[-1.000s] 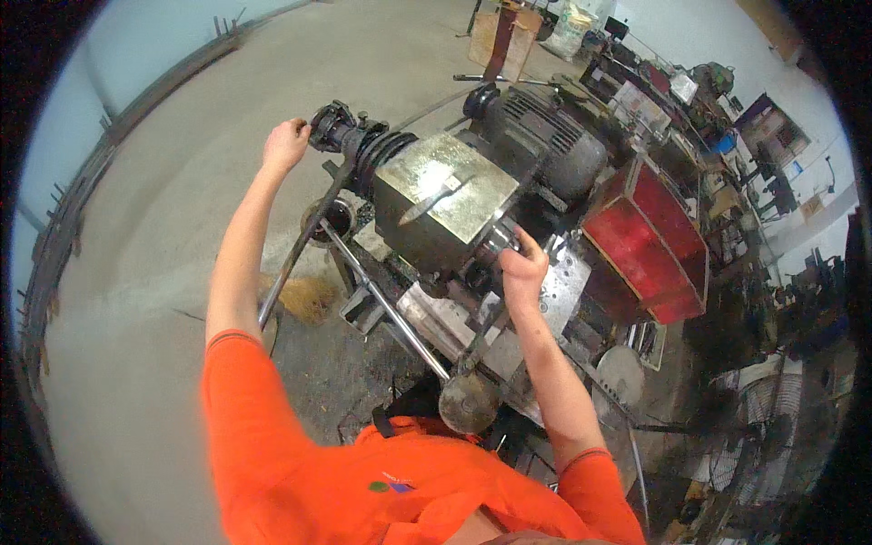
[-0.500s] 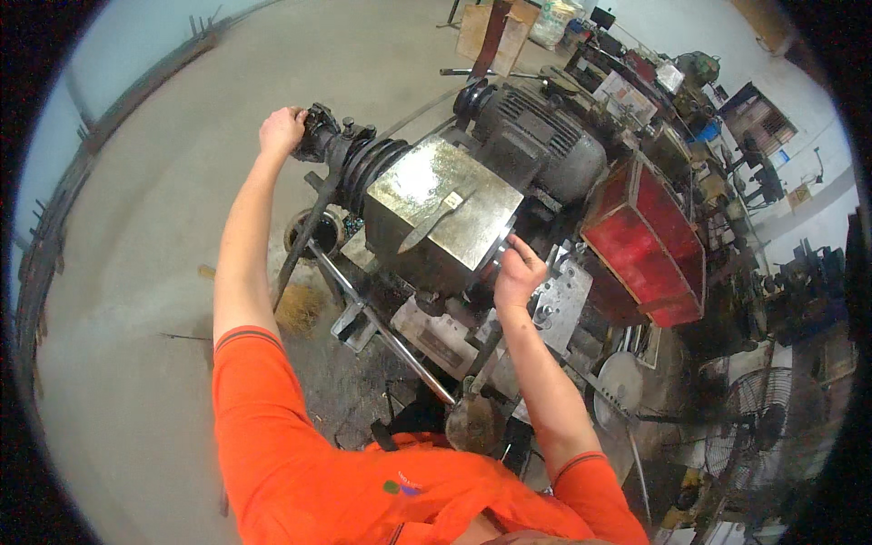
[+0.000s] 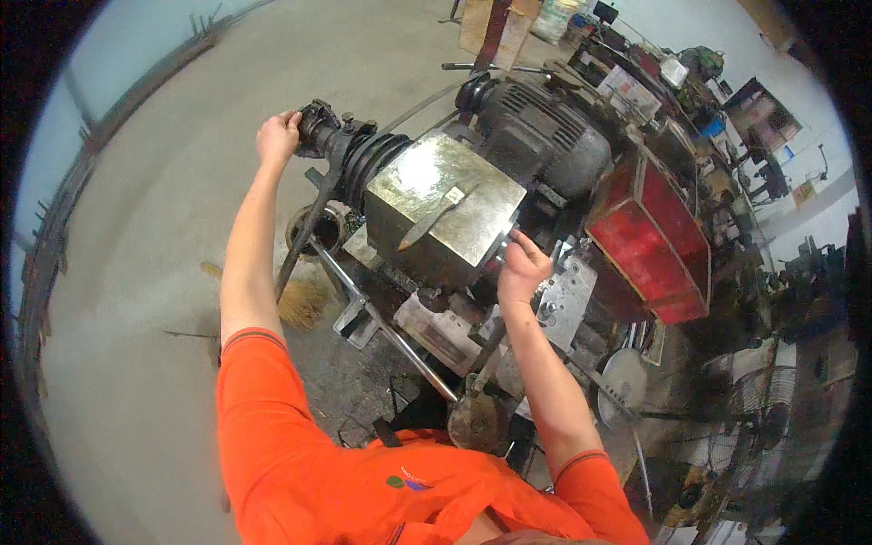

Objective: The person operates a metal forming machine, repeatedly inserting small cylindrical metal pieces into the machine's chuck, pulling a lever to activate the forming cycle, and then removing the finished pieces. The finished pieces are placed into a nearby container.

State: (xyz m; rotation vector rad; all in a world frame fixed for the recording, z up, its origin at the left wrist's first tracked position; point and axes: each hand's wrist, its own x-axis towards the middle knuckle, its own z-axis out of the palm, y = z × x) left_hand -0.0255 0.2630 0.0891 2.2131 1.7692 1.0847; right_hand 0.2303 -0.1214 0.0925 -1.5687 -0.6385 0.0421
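In front of me stands a greasy lathe-like machine with a box-shaped metal housing [image 3: 436,195]. My left hand [image 3: 278,138] reaches far out, its fingers closed round the edge of a dark spindle-end fitting [image 3: 318,129] beyond the black grooved pulley [image 3: 374,165]. At the housing's near right face, my right hand [image 3: 524,268] has its fingers curled against a shiny round metal part [image 3: 505,243]. The fingertips there are partly hidden. On top of the housing lies a flat, tapered metal bar [image 3: 427,222] with a small pale block [image 3: 453,194] at its upper end.
A ribbed electric motor [image 3: 545,136] sits behind the housing. To its right is a red metal box [image 3: 647,232]. A long steel rod [image 3: 391,336] crosses in front, with a straw broom [image 3: 302,304] on the floor at left. A standing fan [image 3: 758,409] is at right.
Both hands stay at the same parts of the machine. The whole view has shifted slightly; no part has plainly moved.
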